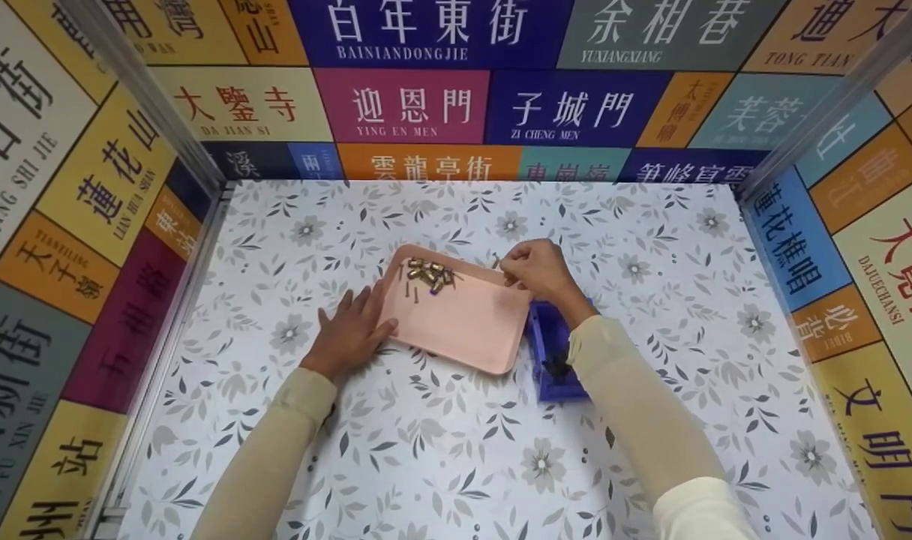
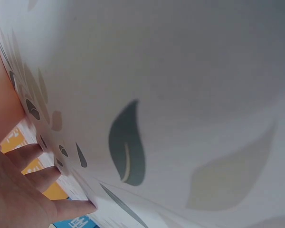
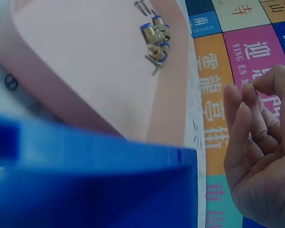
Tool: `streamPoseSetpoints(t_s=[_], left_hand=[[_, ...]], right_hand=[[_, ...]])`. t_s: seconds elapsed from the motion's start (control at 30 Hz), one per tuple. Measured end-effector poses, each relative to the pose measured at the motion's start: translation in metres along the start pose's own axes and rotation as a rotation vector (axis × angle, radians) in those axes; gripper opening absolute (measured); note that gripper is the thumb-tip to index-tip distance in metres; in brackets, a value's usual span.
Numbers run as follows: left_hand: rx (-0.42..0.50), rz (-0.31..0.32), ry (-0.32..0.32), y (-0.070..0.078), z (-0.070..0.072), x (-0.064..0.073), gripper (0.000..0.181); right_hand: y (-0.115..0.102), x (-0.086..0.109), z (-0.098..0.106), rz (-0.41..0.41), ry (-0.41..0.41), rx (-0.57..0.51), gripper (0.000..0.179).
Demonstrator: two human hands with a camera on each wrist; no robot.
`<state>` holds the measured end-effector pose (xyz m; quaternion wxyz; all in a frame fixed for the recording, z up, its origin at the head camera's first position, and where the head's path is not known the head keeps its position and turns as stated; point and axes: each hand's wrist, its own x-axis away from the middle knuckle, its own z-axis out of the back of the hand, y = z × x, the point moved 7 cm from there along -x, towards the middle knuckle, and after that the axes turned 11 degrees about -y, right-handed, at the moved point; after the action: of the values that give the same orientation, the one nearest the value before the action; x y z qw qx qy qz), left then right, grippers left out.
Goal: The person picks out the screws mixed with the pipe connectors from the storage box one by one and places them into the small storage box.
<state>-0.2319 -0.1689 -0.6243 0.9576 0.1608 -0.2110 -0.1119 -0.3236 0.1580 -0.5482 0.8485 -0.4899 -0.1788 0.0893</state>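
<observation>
A pink tray (image 1: 456,319) lies on the table with brass push-in fittings (image 1: 431,272) with blue rings and several screws (image 1: 416,292) in its far left part. My left hand (image 1: 349,334) rests at the tray's left edge, fingers spread and fairly straight. Over the tray's far right corner is my right hand (image 1: 542,268), pinching a small screw (image 1: 496,261) between thumb and forefinger. In the right wrist view that screw is almost hidden by the fingertips. Below the right wrist stands a blue bin (image 1: 537,352), holding dark small pieces (image 1: 557,366) that I cannot make out.
The table (image 1: 426,465) has a white cover with a grey leaf and flower print. Panels with colourful lettering (image 1: 411,105) rise at the back and both sides. The bin stands close against the tray's right side, partly under the right forearm.
</observation>
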Motion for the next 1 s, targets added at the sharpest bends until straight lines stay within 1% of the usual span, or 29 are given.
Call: streamPoseSetpoints(t_s=[0.17, 0.43, 0.57, 0.8, 1.0], left_hand=[[-0.027, -0.004, 0.012, -0.001, 0.000, -0.002, 0.079], [-0.025, 0.002, 0.004, -0.002, -0.002, -0.002, 0.079], [-0.017, 0.006, 0.002, -0.002, -0.003, -0.002, 0.079], [-0.015, 0.007, -0.003, -0.002, -0.003, -0.002, 0.078], [-0.014, 0.002, -0.014, -0.003, -0.003, -0.001, 0.077]], right_hand=[[0.008, 0.011, 0.016, 0.001, 0.024, 0.014, 0.020], [0.017, 0.029, 0.041, 0.029, 0.056, 0.030, 0.017], [0.021, 0.041, 0.051, 0.037, 0.066, 0.058, 0.017], [0.032, 0.060, 0.063, 0.034, 0.086, 0.108, 0.013], [0.042, 0.072, 0.066, 0.026, 0.070, 0.071, 0.013]])
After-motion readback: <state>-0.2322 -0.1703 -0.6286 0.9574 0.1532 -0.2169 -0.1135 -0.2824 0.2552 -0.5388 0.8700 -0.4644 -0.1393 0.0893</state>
